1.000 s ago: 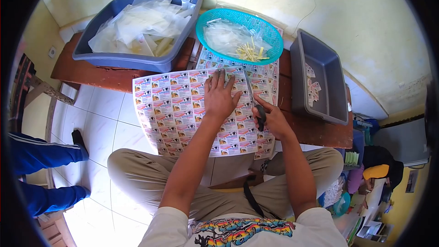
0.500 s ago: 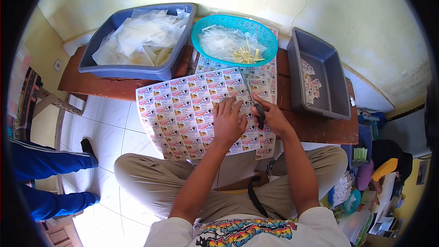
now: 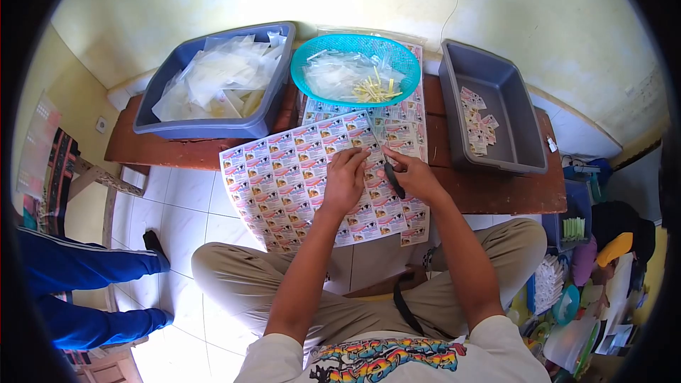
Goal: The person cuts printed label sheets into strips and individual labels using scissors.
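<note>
A large sheet of printed labels [image 3: 284, 177] lies over the table's front edge, its lower part hanging above my lap. My left hand [image 3: 345, 183] rests on it with bent fingers drawn together, gripping the paper near the cutting line. In my right hand [image 3: 415, 179] is a pair of scissors with black handles [image 3: 393, 180]; the blades point away from me along the sheet's right side. Under this sheet lie more label sheets [image 3: 408, 138]. Just beyond stands a turquoise basket [image 3: 301, 85] with clear plastic pieces and pale yellow strips [image 3: 376, 89].
A blue-grey tub [image 3: 206, 128] of plastic bags stands left on the wooden table [image 3: 468, 191]. At right, a grey tub [image 3: 521, 110] holds cut labels [image 3: 477, 120]. A person in blue trousers [image 3: 92, 262] is at left; another person [image 3: 617, 241] is at far right.
My left hand's fingers have drawn from spread to closer together and shifted slightly on the sheet. The right hand with the scissors has moved a little left. The camera view has shifted slightly.
</note>
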Demonstrator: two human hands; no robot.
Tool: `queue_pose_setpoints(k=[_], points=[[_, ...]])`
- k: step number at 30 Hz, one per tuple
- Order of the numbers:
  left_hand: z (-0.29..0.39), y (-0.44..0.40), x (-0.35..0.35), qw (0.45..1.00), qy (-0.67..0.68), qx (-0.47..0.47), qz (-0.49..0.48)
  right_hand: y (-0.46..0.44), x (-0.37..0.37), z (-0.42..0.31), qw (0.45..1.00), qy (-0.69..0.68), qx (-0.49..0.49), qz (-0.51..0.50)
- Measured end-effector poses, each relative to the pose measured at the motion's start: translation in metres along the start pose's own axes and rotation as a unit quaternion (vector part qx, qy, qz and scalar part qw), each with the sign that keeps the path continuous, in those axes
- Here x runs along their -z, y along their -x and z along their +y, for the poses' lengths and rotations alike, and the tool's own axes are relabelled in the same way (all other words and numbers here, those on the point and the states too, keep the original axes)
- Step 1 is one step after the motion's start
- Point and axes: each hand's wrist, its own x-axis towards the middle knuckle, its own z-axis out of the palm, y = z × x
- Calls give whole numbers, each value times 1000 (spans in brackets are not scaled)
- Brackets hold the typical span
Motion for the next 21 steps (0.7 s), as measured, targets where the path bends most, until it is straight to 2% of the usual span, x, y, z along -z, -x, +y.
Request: queue_pose_setpoints(k=[5, 10, 13, 15, 17, 19, 21], points=[[-3, -5, 7, 999, 26, 10, -30, -6, 2, 4, 998, 51, 20, -21], [-5, -5, 7, 999, 23, 1, -39, -7, 4, 0, 988, 119, 84, -48], [-3, -4, 7, 999, 19, -7, -36, -2, 3, -14, 986, 145, 40, -68], [-1, -4, 7, 998, 30, 32, -38, 4, 3, -26, 983, 168, 34, -65], [1, -5, 5, 1000, 11, 17, -24, 0, 3, -22, 979, 192, 27, -63], [-1, -3, 3, 1000, -9, 2, -12, -5, -1, -10, 969, 207, 134, -30], [-3, -2, 2, 997, -55, -40, -24, 2, -1, -18, 968, 217, 128, -22]])
